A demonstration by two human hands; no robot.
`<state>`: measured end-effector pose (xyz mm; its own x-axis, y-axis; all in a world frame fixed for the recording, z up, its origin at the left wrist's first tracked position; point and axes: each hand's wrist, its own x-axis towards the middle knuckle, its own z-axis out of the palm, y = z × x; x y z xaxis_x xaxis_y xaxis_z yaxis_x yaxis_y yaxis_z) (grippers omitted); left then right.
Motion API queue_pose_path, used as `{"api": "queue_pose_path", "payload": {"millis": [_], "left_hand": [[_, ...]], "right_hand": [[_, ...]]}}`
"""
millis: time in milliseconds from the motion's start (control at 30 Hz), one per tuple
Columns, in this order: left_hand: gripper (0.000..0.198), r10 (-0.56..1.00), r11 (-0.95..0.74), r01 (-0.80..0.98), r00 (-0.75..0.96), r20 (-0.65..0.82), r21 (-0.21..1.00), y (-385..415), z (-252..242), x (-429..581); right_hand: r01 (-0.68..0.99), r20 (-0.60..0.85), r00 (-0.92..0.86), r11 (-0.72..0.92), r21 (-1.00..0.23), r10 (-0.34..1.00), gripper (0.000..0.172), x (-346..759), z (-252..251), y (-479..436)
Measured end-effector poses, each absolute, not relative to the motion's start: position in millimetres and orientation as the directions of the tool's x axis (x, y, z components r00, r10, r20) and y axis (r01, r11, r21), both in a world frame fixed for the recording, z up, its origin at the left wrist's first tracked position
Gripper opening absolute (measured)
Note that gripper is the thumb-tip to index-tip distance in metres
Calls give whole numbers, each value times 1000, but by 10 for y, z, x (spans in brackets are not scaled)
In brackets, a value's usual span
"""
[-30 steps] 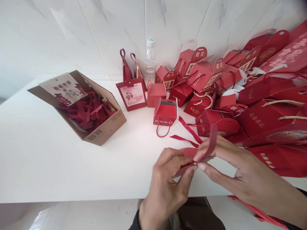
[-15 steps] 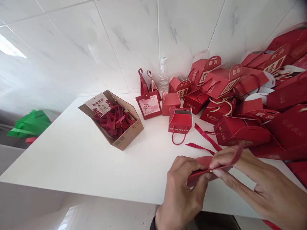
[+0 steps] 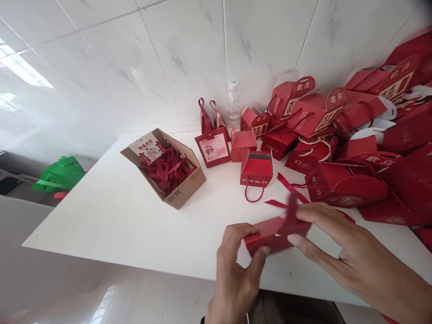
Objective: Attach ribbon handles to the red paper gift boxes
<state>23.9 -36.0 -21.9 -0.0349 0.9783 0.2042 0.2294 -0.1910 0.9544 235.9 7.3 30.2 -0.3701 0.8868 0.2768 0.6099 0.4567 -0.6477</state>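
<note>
A small red gift box (image 3: 266,237) with a gold stud is held over the front part of the white table. My left hand (image 3: 236,265) grips its left end, thumb in front and fingers on top. At the right end, my right hand (image 3: 324,238) has its thumb against the front and its fingers behind, closed around the box. A dark red strap (image 3: 290,211) stands up from the box beside my right fingers, blurred by motion. Just behind lies a red ribbon (image 3: 288,186), partly hidden by the hand and strap.
A cardboard box (image 3: 185,189) full of dark red straps stands at the left. Finished-looking strap-handled boxes (image 3: 213,148), a plastic bottle (image 3: 233,108) and an open red box with a cord (image 3: 256,168) stand behind. Several red boxes (image 3: 317,117) are piled at the right, against the tiled wall.
The held gift box has moved left and tilted, so its stud and front face show more. Its strap now stands upright instead of lying toward the right. My left thumb has left the stud.
</note>
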Motion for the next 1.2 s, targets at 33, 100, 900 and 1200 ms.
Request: {"api": "queue_pose_path", "payload": {"millis": [33,100,900,1200], "left_hand": [[18,980,-162,230,-74,184,960,-377,-216,188],[17,975,-99,247,-170,143,964,-422,-206,75],[82,16,311,623,-758,652,717,-203,-316,-1794],[51,663,146,752,-556,501,642,537,-592,-1115]], "right_hand": [[621,259,-351,431,-655,900,27,2350,287,66],[641,211,-321,376,-670,923,37,2353,242,49],[587,282,-274,393,-708,919,19,2317,-1172,-58],[593,283,-302,412,-691,910,18,2210,-934,-86]]}}
